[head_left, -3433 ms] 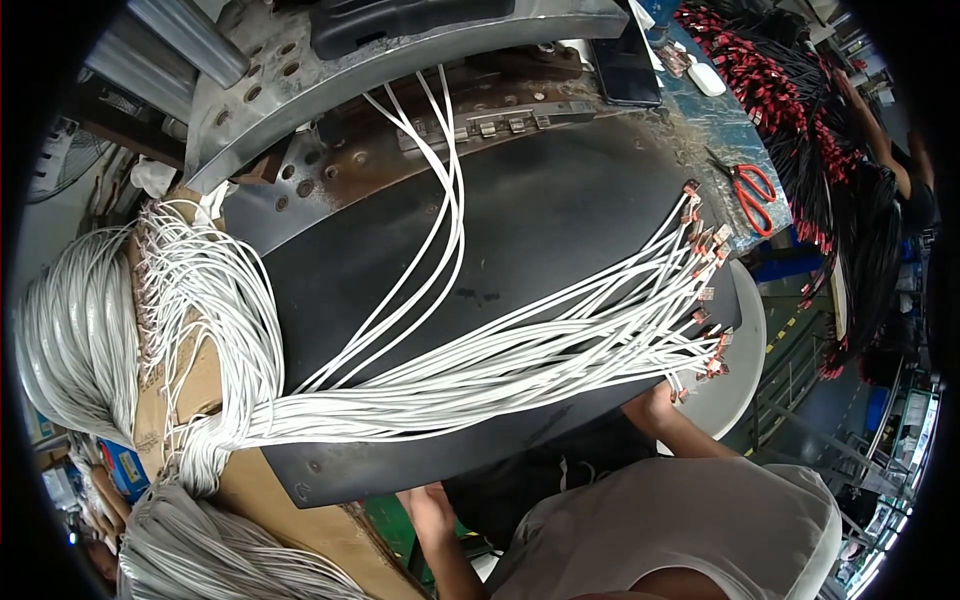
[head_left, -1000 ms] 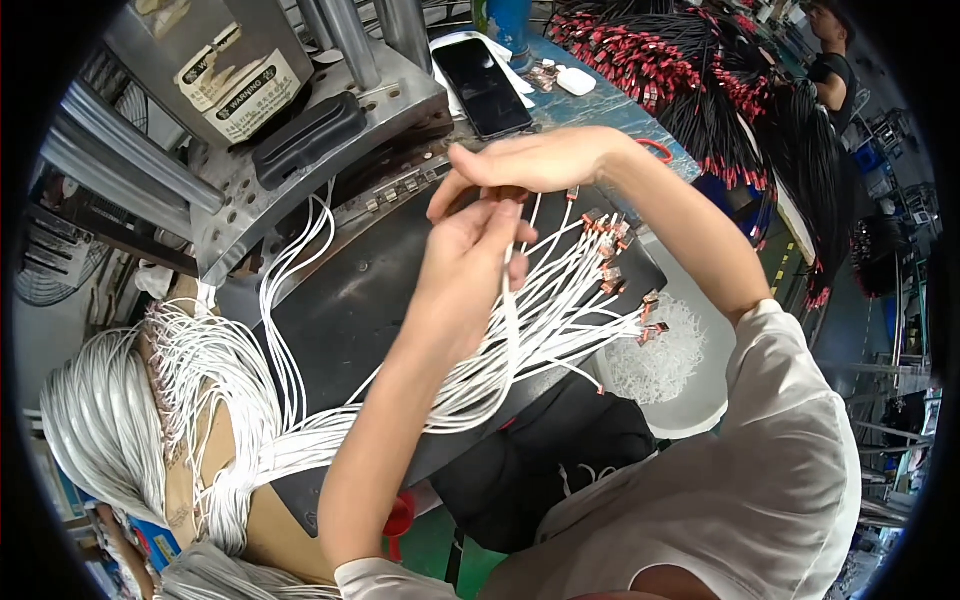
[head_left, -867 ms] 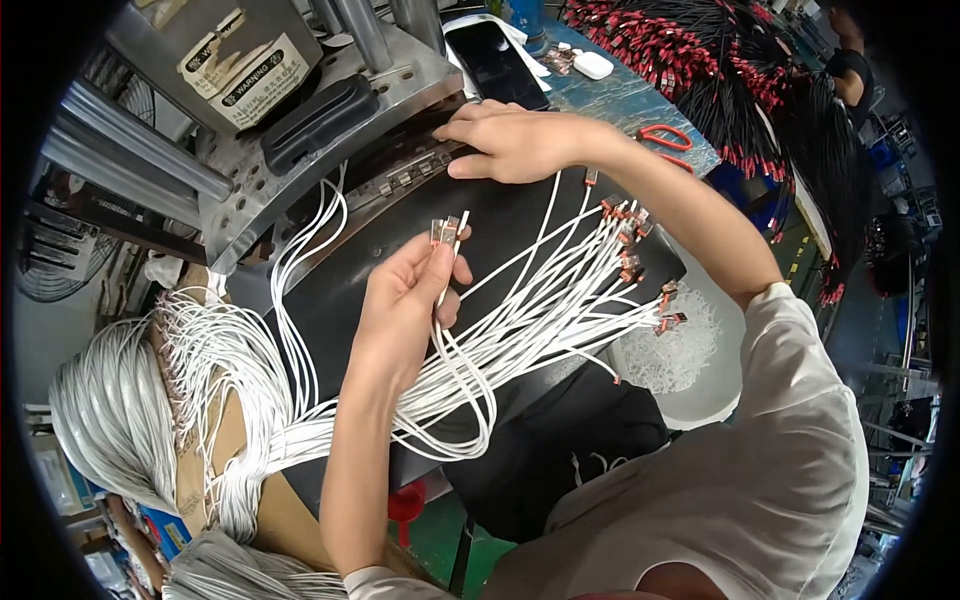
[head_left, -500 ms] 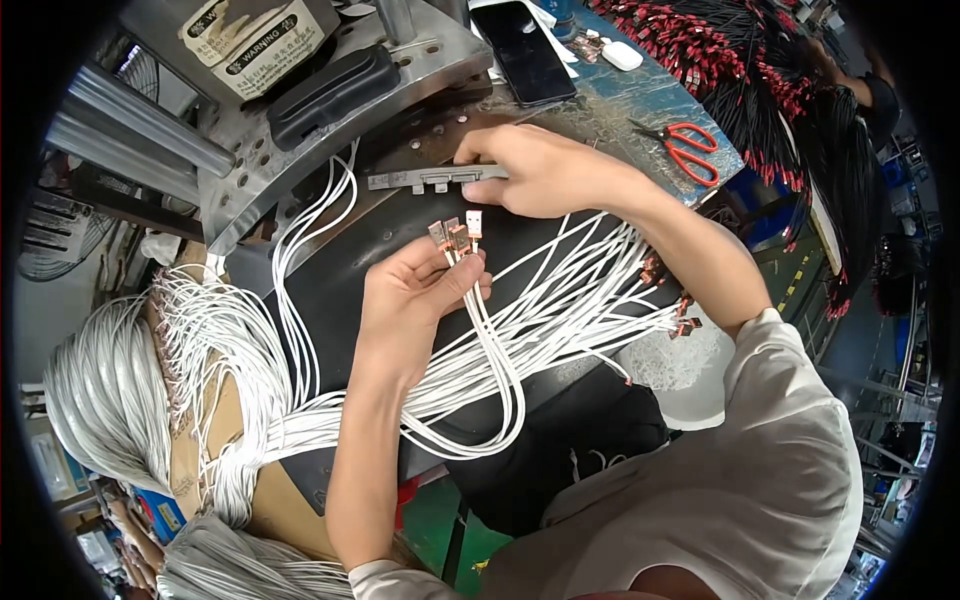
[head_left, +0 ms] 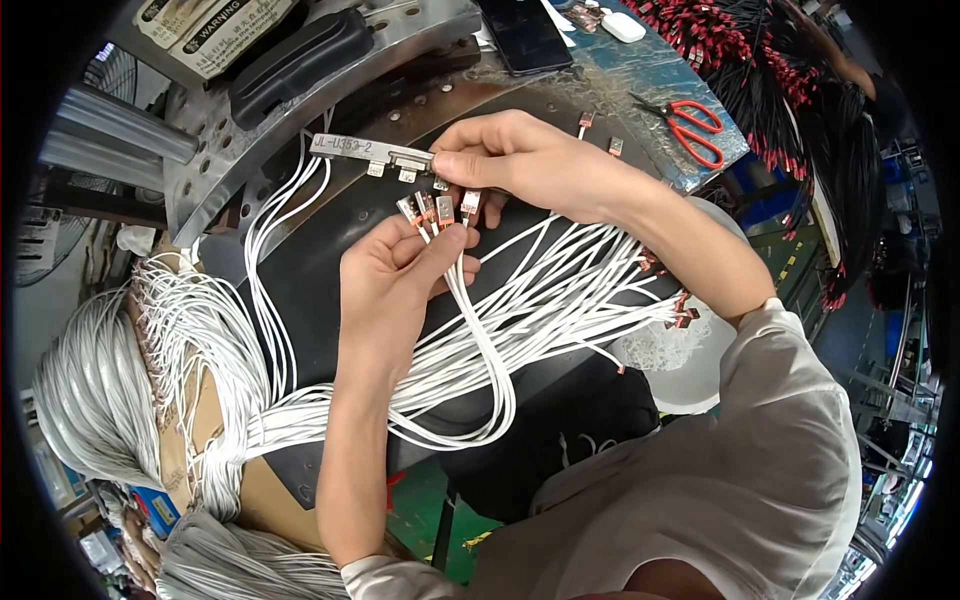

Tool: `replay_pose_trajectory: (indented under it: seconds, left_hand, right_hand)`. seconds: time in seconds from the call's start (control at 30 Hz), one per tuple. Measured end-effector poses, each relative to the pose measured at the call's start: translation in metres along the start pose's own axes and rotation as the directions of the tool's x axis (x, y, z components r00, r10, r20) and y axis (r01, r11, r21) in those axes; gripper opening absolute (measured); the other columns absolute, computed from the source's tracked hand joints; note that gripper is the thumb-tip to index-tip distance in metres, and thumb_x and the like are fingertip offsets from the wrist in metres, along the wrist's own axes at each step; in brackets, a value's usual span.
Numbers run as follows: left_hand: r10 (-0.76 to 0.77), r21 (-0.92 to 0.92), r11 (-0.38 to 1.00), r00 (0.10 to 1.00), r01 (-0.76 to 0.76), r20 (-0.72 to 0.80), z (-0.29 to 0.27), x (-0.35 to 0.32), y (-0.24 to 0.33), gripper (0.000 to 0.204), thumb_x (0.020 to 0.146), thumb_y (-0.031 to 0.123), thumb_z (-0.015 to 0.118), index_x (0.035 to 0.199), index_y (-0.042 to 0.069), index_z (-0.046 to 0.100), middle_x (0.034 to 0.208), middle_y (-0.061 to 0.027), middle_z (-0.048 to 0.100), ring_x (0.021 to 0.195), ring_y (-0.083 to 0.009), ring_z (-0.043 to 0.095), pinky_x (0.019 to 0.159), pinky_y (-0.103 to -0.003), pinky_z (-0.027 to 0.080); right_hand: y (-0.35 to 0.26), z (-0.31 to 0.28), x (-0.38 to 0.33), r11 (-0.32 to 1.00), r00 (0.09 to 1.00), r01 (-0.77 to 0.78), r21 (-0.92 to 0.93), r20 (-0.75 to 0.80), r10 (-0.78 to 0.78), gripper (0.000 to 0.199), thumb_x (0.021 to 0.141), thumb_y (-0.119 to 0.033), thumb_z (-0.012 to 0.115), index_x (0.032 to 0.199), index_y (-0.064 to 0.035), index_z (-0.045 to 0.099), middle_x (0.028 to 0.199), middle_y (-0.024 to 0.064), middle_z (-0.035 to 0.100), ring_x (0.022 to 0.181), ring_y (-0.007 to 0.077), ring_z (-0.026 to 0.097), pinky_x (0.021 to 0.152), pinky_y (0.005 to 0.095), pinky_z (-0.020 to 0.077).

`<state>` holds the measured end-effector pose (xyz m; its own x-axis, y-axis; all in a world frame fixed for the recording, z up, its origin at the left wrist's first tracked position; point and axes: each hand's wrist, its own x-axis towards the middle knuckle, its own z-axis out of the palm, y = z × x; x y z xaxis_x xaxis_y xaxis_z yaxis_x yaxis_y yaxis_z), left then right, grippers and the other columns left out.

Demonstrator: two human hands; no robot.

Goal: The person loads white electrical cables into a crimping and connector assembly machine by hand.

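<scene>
My left hand [head_left: 385,275] pinches several white USB cables [head_left: 468,300] just below their plugs. The metal USB plugs [head_left: 445,208], with orange at their bases, fan out above my thumb. In my right hand [head_left: 515,165] is a flat metal bar [head_left: 350,148], gripped at its right end between thumb and fingers. Small metal fittings [head_left: 408,172] stick out along the bar's lower edge, just above the plugs. Some right fingertips reach down beside the rightmost plug; whether they touch it I cannot tell.
A large bundle of white cables [head_left: 560,300] lies across the black work surface [head_left: 330,260]. Red-handled scissors [head_left: 695,135] and a phone [head_left: 525,40] lie beyond. A machine with a perforated metal plate [head_left: 400,50] stands far left. Coiled cables [head_left: 95,390] are at left, black-and-red ones [head_left: 740,60] at far right.
The metal bar has moved left and tilted, its fittings now just above the plugs. The plugs are more spread out. My right fingers have come down beside them.
</scene>
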<state>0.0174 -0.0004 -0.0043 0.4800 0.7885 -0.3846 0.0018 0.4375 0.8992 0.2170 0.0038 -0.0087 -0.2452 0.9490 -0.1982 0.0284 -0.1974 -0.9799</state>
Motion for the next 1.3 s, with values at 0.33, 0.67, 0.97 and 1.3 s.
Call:
replay_pose_trajectory:
  seconds: [0.33, 0.67, 0.97, 1.3]
  left_hand:
    - [0.017, -0.020, 1.000, 1.000, -0.017, -0.003, -0.001, -0.004, -0.001, 0.016, 0.096, 0.010, 0.066, 0.107, -0.002, 0.065, 0.094, -0.0092, 0.072, 0.079, -0.0121, 0.067, 0.071, -0.026, 0.056]
    - [-0.005, -0.064, 0.998, 1.000, 0.005, 0.014, -0.009, -0.001, 0.002, 0.015, 0.096, 0.014, 0.067, 0.102, 0.000, 0.067, 0.093, -0.0088, 0.072, 0.078, -0.0121, 0.068, 0.068, -0.025, 0.058]
    - [-0.022, -0.081, 0.996, 1.000, 0.023, 0.019, -0.014, -0.002, 0.001, 0.018, 0.093, 0.012, 0.070, 0.105, -0.001, 0.070, 0.092, -0.0071, 0.070, 0.080, -0.0100, 0.066, 0.070, -0.026, 0.060]
    - [-0.076, 0.017, 0.997, 0.996, 0.075, 0.054, -0.015, -0.006, 0.003, 0.026, 0.089, 0.011, 0.076, 0.109, -0.004, 0.070, 0.086, -0.0064, 0.069, 0.072, -0.0101, 0.065, 0.067, -0.025, 0.060]
  right_hand:
    - [0.001, -0.006, 0.000, 0.996, 1.000, 0.012, -0.089, 0.009, -0.011, 0.028, 0.102, -0.029, 0.059, 0.113, -0.0047, 0.066, 0.090, -0.0051, 0.064, 0.072, 0.0013, 0.053, 0.054, 0.0185, 0.0327]
    - [-0.012, -0.004, -0.006, 0.992, 0.991, 0.022, -0.128, 0.135, -0.005, 0.026, 0.100, -0.026, 0.062, 0.112, -0.0029, 0.065, 0.089, -0.0038, 0.066, 0.073, 0.0020, 0.056, 0.057, 0.0178, 0.0364]
    - [-0.005, -0.013, -0.002, 0.985, 0.972, 0.104, -0.139, 0.225, -0.071, 0.024, 0.094, -0.016, 0.071, 0.111, -0.0002, 0.065, 0.081, 0.0013, 0.068, 0.069, 0.0045, 0.058, 0.060, 0.0197, 0.0430]
    - [-0.013, -0.017, -0.005, 0.967, 0.997, 0.042, -0.251, 0.080, -0.023, 0.032, 0.080, -0.007, 0.082, 0.107, 0.0015, 0.069, 0.074, 0.0021, 0.070, 0.063, 0.0036, 0.060, 0.053, 0.0189, 0.0424]
